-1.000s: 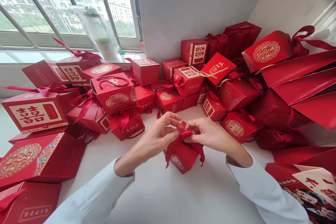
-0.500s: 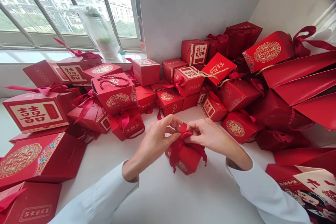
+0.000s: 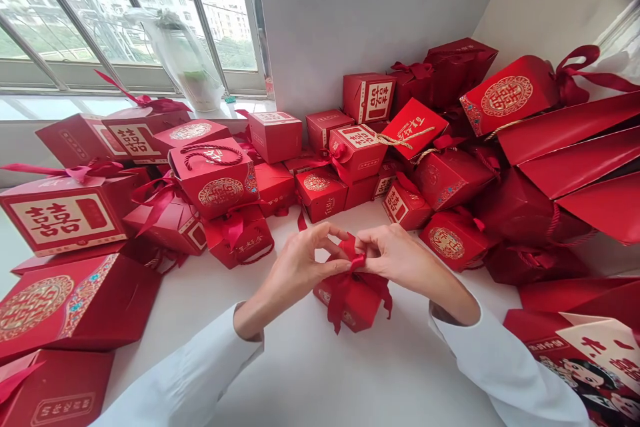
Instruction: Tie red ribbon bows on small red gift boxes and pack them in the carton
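A small red gift box (image 3: 364, 310) with a gold emblem rests on the white table (image 3: 300, 373) in front of me. Red ribbon (image 3: 340, 297) is looped at its top, and its tails hang down the sides. My left hand (image 3: 309, 260) pinches the ribbon from the left between thumb and fingertips. From the right, my right hand (image 3: 395, 253) pinches it close to the knot, with the fingers curled. Both hands meet just above the box, and they hide part of the loop and the box's top.
Red gift boxes (image 3: 213, 177) with ribbons and cords are piled at the left and back. More boxes and red paper bags (image 3: 575, 147) lie at the right. A cartoon-printed bag (image 3: 585, 360) is at the lower right. A plastic-wrapped jug (image 3: 187, 67) stands on the windowsill.
The ribbon loop between my fingers is drawn closer in, with the knot slightly lower. Both hands stay pinched at the box top. The view has shifted slightly.
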Available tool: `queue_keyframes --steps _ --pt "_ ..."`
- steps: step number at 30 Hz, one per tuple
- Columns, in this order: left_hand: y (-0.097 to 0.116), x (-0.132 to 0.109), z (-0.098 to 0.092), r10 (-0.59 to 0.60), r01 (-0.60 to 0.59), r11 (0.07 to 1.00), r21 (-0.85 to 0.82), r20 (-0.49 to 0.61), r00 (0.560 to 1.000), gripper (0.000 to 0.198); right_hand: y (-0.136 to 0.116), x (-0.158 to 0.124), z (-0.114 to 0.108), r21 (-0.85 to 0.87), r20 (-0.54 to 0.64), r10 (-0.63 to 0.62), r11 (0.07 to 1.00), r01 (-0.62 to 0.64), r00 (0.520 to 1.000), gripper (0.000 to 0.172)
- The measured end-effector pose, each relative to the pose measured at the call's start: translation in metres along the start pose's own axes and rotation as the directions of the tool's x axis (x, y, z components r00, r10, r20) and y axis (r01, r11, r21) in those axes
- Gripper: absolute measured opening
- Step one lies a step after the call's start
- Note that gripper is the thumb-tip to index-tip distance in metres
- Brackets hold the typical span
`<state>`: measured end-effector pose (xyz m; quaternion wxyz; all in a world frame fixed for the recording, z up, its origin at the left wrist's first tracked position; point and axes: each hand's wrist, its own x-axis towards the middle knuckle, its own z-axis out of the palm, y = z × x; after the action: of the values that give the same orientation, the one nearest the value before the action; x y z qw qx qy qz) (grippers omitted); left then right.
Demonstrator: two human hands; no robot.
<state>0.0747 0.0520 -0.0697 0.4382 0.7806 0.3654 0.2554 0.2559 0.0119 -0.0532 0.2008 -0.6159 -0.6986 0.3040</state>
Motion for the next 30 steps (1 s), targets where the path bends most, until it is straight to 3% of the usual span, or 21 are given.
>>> queue_keyframes --steps 5,8,11,19,26,30 --pt "-0.011 0.004 0.006 -0.076 0.079 0.978 -0.194 0.023 0.997 0.033 -0.001 -0.001 0.001 0.003 -0.026 0.007 1.0 -0.007 1.0 0.019" --pt "-0.016 0.007 0.008 -0.149 0.181 0.9 -0.396 0.111 0.983 0.04 -0.001 -0.001 0.001 0.027 -0.024 -0.013 1.0 0.013 1.0 0.019" --pt "-0.016 0.009 0.009 -0.189 0.229 0.852 -0.471 0.13 0.973 0.042 -0.001 0.0 0.0 0.042 -0.019 -0.025 0.999 0.026 0.999 0.019" --pt "-0.012 0.009 0.006 -0.191 0.22 0.863 -0.455 0.11 0.975 0.043 -0.003 -0.001 -0.002 0.033 -0.017 -0.025 0.999 0.026 1.0 0.014" --pt "-0.011 0.004 0.004 -0.094 0.106 0.956 -0.275 0.056 0.994 0.029 0.001 0.0 0.001 0.034 -0.011 -0.03 0.999 0.03 0.999 0.019" --pt "-0.013 0.005 0.002 -0.033 0.047 0.977 -0.207 0.071 0.997 0.035 0.002 0.001 0.001 0.036 -0.006 -0.036 0.999 0.036 0.999 0.02"
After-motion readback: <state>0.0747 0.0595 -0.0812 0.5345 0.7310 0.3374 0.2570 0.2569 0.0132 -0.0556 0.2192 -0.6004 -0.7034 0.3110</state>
